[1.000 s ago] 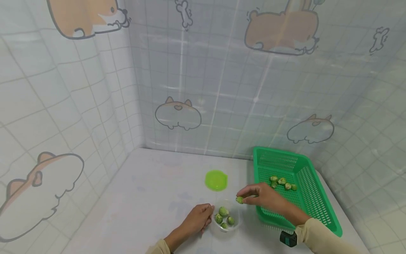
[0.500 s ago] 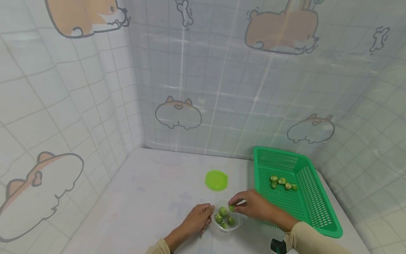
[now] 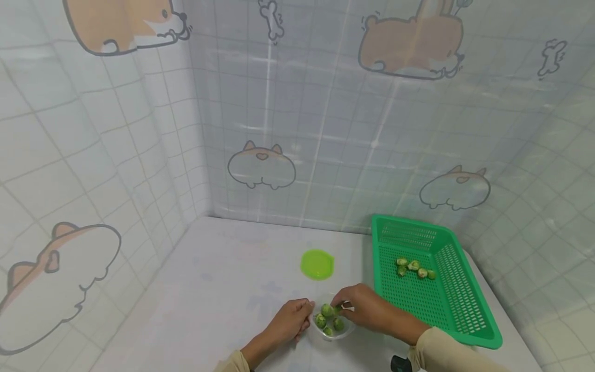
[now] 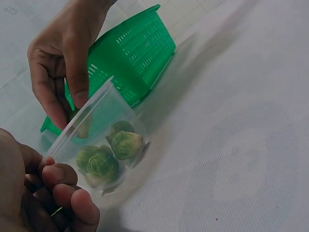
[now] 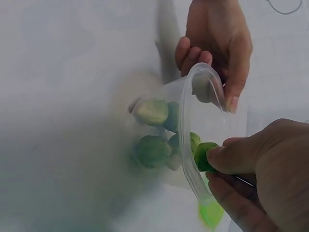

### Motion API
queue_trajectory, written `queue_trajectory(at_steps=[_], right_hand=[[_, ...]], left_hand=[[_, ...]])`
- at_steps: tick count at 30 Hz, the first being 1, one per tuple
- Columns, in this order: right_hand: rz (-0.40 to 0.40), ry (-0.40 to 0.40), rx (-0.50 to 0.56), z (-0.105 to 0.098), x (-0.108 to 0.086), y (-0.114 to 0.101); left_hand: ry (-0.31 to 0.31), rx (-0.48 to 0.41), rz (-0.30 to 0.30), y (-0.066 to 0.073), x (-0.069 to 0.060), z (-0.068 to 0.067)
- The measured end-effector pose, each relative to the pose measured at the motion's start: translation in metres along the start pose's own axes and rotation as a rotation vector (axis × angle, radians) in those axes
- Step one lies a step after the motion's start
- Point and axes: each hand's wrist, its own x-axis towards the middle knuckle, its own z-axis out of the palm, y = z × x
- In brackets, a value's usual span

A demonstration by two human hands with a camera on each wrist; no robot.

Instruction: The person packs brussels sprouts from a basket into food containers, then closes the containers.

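Note:
A clear plastic tub (image 3: 331, 335) stands on the table with several Brussels sprouts (image 4: 104, 166) lying in its bottom. My left hand (image 3: 292, 319) pinches the tub's rim on its left side, thumb over the edge and fingers outside, as the right wrist view shows. At the opposite side my right hand (image 3: 367, 309) holds one Brussels sprout (image 5: 205, 155) between thumb and fingers, at the tub's mouth. In the left wrist view this sprout shows blurred through the clear wall, with the right fingertips (image 4: 81, 99) around it.
A green perforated basket (image 3: 483, 315) stands at the right with several more sprouts (image 3: 413, 265) inside. Behind the tub lies a bright green lid (image 3: 317, 264) on the white table (image 3: 223, 279). Patterned sheeting (image 3: 297, 113) rises at the back and both sides.
My right hand has moved left and toward me from beside the basket to the tub, bringing the sprout over its opening. The left hand has stayed on the rim.

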Motion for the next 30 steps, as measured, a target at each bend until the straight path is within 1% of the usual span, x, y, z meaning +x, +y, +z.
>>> queue_trajectory(at_steps=[2, 6, 9, 13, 17, 19, 24, 28, 30], right_hand=[[0.001, -0.005, -0.05, 0.0, 0.0, -0.001], [-0.013, -0.017, -0.191, 0.002, 0.001, -0.005], [-0.05, -0.025, -0.275, 0.005, 0.002, -0.007], [-0.072, -0.044, -0.364, 0.009, 0.003, -0.009], [-0.07, -0.059, -0.433, 0.011, 0.004, -0.012], [-0.073, -0.062, -0.447, 0.011, 0.005, -0.014], [-0.078, -0.062, -0.443, 0.01, 0.006, -0.017], [-0.067, -0.059, -0.407, 0.009, 0.005, -0.016], [-0.056, -0.056, -0.366, 0.008, 0.005, -0.015]], left_hand=[[0.003, -0.002, 0.001, 0.0, 0.0, 0.0], [0.008, -0.008, 0.0, 0.001, 0.001, 0.001], [0.008, -0.006, -0.002, 0.001, 0.002, 0.002], [-0.001, 0.0, -0.007, 0.002, 0.002, 0.002], [-0.012, 0.002, -0.019, 0.004, 0.001, 0.001], [-0.016, -0.003, -0.024, 0.005, 0.001, 0.0], [-0.019, -0.008, -0.027, 0.006, 0.001, -0.002], [-0.024, -0.007, -0.027, 0.006, 0.001, -0.003], [-0.025, -0.003, -0.025, 0.006, 0.001, -0.004]])
